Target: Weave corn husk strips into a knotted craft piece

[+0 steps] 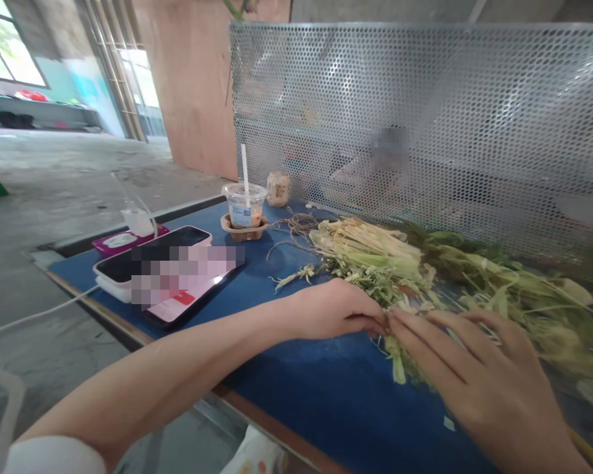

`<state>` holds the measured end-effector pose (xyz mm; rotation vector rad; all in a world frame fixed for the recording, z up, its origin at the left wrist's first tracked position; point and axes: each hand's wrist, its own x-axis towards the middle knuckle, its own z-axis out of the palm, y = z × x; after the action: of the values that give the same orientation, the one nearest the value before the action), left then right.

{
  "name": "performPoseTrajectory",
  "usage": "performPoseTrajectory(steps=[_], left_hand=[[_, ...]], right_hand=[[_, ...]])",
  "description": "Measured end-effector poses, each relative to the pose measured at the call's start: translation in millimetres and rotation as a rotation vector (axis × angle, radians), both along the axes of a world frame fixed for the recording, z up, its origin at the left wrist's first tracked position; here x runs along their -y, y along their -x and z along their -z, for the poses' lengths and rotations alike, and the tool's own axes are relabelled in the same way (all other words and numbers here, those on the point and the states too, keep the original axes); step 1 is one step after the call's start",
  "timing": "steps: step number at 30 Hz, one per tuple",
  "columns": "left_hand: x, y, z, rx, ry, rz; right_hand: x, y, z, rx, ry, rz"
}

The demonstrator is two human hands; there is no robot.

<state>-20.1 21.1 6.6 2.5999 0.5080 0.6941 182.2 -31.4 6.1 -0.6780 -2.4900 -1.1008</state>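
Observation:
My left hand point(338, 311) reaches across the blue tabletop with its fingers curled in and pressed together beside a heap of shredded green plant scraps point(370, 280). What it pinches, if anything, is hidden. My right hand point(479, 375) lies palm down over the scraps, fingers stretched out and somewhat apart. Its foremost fingertips meet those of my left hand. Just behind the hands is a bundle of pale yellow-green, husk-like leaves point(370, 243). A strip of green leaf point(398, 365) pokes out below the fingertips.
Two phones, one dark-screened point(128, 259) and one lit point(188, 306), lie at the left. A lidded cup point(240, 214) with a straw sits in a cardboard holder, near some twine point(296, 224). More long leaves point(504, 280) spread rightward. A perforated metal screen point(425, 85) stands behind; a person shows through it.

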Motion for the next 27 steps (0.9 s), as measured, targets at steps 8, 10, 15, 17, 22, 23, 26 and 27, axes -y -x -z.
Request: performPoseTrajectory(steps=[8,10,15,17,22,23,26,27], left_hand=[[0.3,-1.0,2.9,-0.029,0.066,0.021],[0.3,-1.7,3.7,-0.024,0.091,0.028],[0.9,-2.4,4.0,-0.026,0.131,0.023],[1.0,-2.6,4.4,-0.033,0.142,0.032],[1.9,-3.4,3.4,-0.024,0.182,0.043],[2.5,-3.5,2.4,-0.012,0.198,0.04],[5.4,-3.0,-1.4,0.043,0.255,0.027],[6.4,-2.7,-2.4,0.062,0.271,0.031]], right_hand=[[-4.4,-0.5,-7.9,0.165,-0.106,-0.062],[-4.5,0.6,-8.3,0.178,-0.119,-0.07],[-5.2,0.2,-7.4,0.11,-0.036,-0.062],[-6.5,-0.1,-6.6,0.1,0.014,-0.049],[-9.1,-2.1,-9.1,0.172,-0.041,-0.031],[-8.6,-3.3,-10.0,0.166,-0.046,-0.032],[-4.5,-7.1,-10.7,0.075,-0.022,-0.042],[-2.7,-7.9,-10.1,0.018,-0.026,-0.035]])
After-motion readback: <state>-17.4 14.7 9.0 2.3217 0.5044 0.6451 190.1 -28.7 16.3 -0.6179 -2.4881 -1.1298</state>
